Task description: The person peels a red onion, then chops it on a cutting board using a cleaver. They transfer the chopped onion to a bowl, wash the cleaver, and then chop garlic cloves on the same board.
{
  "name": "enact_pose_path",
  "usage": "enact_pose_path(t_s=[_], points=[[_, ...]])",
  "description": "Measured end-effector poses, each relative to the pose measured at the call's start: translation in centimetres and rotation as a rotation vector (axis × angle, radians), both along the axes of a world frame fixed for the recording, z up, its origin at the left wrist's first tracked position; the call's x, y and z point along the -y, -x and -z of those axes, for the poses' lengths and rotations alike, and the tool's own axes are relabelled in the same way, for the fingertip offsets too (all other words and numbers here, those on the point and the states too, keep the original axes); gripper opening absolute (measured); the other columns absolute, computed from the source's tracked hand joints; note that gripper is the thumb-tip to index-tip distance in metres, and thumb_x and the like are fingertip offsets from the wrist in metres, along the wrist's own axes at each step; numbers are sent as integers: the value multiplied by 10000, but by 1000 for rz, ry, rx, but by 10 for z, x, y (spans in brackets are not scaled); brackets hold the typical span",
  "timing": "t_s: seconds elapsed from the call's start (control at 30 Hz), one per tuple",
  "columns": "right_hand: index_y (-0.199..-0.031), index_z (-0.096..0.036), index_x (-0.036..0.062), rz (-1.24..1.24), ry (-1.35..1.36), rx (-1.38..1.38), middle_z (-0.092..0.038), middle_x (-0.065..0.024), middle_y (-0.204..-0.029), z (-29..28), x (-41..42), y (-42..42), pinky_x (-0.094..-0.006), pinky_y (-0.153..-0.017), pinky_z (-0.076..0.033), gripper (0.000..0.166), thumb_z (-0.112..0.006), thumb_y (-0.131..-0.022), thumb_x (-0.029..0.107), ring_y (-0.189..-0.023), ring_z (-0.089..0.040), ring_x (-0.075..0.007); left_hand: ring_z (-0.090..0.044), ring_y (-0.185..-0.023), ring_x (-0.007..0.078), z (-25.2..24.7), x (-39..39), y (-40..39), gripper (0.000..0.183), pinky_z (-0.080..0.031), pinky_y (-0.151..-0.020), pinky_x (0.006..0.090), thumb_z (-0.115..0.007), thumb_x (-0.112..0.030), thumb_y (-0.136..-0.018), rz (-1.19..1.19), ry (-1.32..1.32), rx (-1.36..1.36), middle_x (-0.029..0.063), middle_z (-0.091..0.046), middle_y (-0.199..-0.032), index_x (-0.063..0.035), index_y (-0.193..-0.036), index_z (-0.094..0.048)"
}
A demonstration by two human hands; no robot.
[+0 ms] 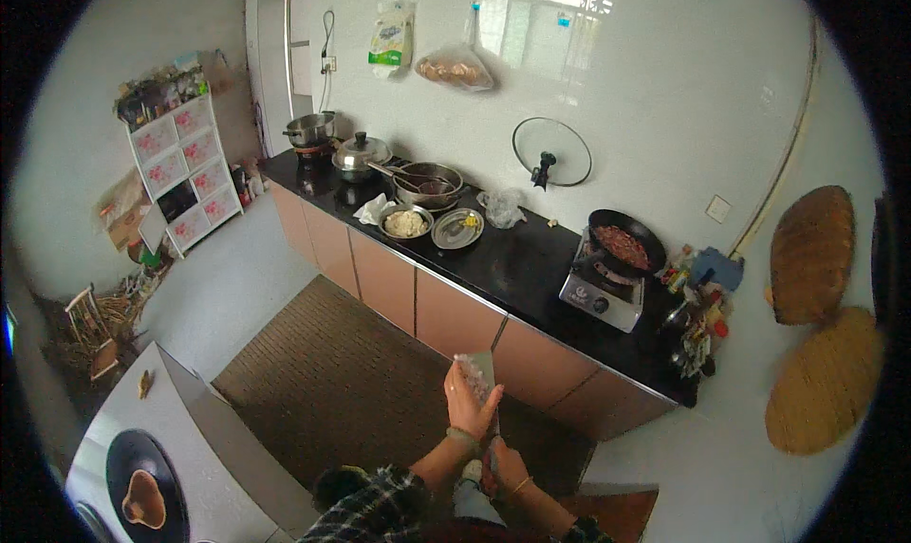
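Observation:
My right hand (509, 467) grips the handle of a broad-bladed kitchen knife, likely a cleaver (485, 363). A heap of finely chopped pale food (472, 376) lies along the blade. My left hand (468, 406) cups that food from the left and keeps it against the blade. Both hands are in mid-air over the floor, in front of the counter. Beyond them, a black wok (601, 219) with reddish chopped meat (621, 246) sits on a portable gas stove (591, 297).
The black counter (502, 273) bears a bowl of pale food (405, 223), a metal plate (457, 237), a pan (430, 200) and a lidded pot (361, 160). Seasoning bottles (701, 329) crowd its right end. A brown mat (320, 358) covers the floor; a white table (206, 429) stands at left.

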State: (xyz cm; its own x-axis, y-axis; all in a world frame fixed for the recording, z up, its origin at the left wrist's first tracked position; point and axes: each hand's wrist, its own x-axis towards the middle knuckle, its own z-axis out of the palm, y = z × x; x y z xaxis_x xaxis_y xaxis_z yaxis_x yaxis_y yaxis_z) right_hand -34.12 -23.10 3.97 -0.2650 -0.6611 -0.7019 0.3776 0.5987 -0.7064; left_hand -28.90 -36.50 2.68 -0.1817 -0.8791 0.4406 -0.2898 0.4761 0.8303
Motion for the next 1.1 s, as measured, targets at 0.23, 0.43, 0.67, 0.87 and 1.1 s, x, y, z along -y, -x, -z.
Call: enact_pose_path(t_s=[0.23, 0.43, 0.67, 0.87, 1.1], points=[[-721, -509, 53, -77, 104, -34, -474, -97, -502, 2, 162, 108, -351, -358, -364, 552, -339, -949, 526, -376, -452, -220, -360, -1209, 447, 2, 158, 104, 913, -312, -1028, 462, -739, -326, -761, -111, 92, -4, 307, -362, -1319, 109, -1370, -217], [-748, -501, 76, -128, 142, -58, -468, -81, -513, 57, 309, 188, -332, -355, -335, 554, -348, -928, 578, -372, -421, -208, -359, -1210, 451, 9, 300, 171, 921, -303, -1031, 475, -724, -393, -764, -107, -15, 29, 315, -355, -1328, 124, -1356, -243], [-733, -475, 82, -72, -54, 59, -433, -67, -501, 42, 478, 212, -321, -349, -291, 509, -344, -937, 529, -358, -365, -186, -397, -1171, 414, 67, 473, 213, 902, -325, -998, 462, -646, -486, -809, -98, -136, 2, 280, -441, -1257, 121, -1358, -265], [-729, -463, 55, -46, -109, 80, -442, -74, -518, 53, 573, 225, -354, -343, -341, 485, -368, -939, 481, -361, -419, -201, -432, -1150, 391, 142, 573, 233, 769, -334, -995, 437, -592, -438, -858, 40, -442, -142, 269, -478, -1237, 82, -1356, -319], [-786, -458, 39, -44, -54, -29, -451, -73, -549, 79, 610, 228, -335, -333, -350, 399, -415, -955, 398, -358, -423, -186, -388, -1278, 328, 181, 617, 236, 674, -307, -1056, 404, -408, -440, -962, 164, -836, -566, 223, -340, -1424, 53, -1404, -282]])
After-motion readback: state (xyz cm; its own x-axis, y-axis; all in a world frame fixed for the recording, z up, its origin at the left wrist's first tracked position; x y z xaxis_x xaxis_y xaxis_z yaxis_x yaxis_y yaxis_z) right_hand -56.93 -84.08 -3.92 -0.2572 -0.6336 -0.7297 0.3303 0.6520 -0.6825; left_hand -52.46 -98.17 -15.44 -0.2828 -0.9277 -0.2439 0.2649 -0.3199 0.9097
